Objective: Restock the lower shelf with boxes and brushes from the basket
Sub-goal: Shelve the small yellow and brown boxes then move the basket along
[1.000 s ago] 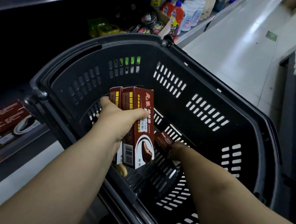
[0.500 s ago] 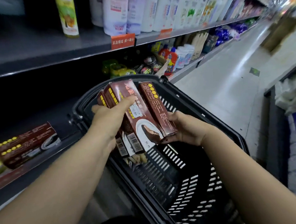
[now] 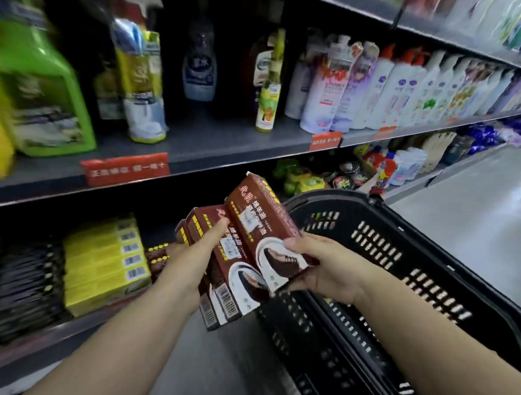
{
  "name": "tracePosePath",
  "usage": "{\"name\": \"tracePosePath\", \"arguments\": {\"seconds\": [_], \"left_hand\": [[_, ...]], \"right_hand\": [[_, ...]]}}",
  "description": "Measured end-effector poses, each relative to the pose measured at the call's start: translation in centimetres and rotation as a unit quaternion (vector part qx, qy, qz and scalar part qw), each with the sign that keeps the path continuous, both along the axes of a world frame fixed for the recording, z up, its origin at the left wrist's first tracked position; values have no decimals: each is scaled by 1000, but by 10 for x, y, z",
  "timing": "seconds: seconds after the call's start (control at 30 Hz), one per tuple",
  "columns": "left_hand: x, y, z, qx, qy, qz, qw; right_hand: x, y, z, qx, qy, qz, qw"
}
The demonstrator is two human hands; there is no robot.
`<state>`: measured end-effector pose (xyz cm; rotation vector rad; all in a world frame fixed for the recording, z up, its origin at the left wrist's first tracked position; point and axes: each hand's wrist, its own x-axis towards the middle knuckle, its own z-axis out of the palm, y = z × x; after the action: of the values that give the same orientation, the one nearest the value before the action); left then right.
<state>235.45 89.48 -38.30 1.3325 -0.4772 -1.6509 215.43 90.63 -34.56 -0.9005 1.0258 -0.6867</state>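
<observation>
My left hand [image 3: 193, 262] grips a stack of brown boxes [image 3: 227, 278] with shoe pictures, thumb across the top face. My right hand [image 3: 324, 266] holds one more brown box [image 3: 264, 227] from below and the side, pressed against the stack. Both hands hover above the near left corner of the black plastic basket [image 3: 394, 265], level with the lower shelf [image 3: 63, 331]. A few matching brown boxes [image 3: 157, 258] lie on that shelf just behind my left hand. The basket's inside is mostly hidden; no brushes show.
Yellow boxes [image 3: 104, 265] and dark packs [image 3: 24, 288] fill the lower shelf to the left. The shelf above carries bottles [image 3: 368, 90] and a green container [image 3: 39, 98], with red price tags [image 3: 126, 172]. Grey aisle floor [image 3: 483, 214] runs to the right.
My right hand picked a brown box from the basket bottom and brought it up beside the stack. Both hands rose out of the basket toward the lower shelf; the view tilted up.
</observation>
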Motion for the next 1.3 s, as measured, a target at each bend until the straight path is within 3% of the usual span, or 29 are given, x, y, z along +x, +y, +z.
{"name": "tracePosePath", "arguments": {"seconds": [0.2,0.33,0.4,0.47,0.53,0.57,0.8,1.1,1.17,1.27,1.3], "left_hand": [[65,-2,-42,36,-40,120,991],[94,-18,-58,49,-59,150,986],[110,-29,-66,53,-56,160,984],[124,-39,-76,62,-45,165,983],[135,-49,-87,80,-36,159,983],[140,-54,-91,86,-40,161,982],[159,-81,-114,83,-77,199,973],[165,-91,-134,100,-101,174,974],[164,-92,-136,101,-92,166,977],[163,-94,-138,104,-70,155,980],[162,-94,-139,106,-66,153,980]], "right_hand": [[69,-39,-25,46,140,-16,989],[112,-70,-54,-26,288,-12,957],[126,-92,-69,-144,445,46,883],[134,-118,-84,-264,583,113,760],[140,-147,-98,-337,644,136,673],[143,-162,-105,-350,656,139,654],[167,-237,-167,-281,613,225,704],[173,-244,-228,-223,517,259,785],[173,-243,-231,-227,547,275,758],[178,-238,-219,-312,633,261,658],[185,-232,-210,-349,624,229,660]]}}
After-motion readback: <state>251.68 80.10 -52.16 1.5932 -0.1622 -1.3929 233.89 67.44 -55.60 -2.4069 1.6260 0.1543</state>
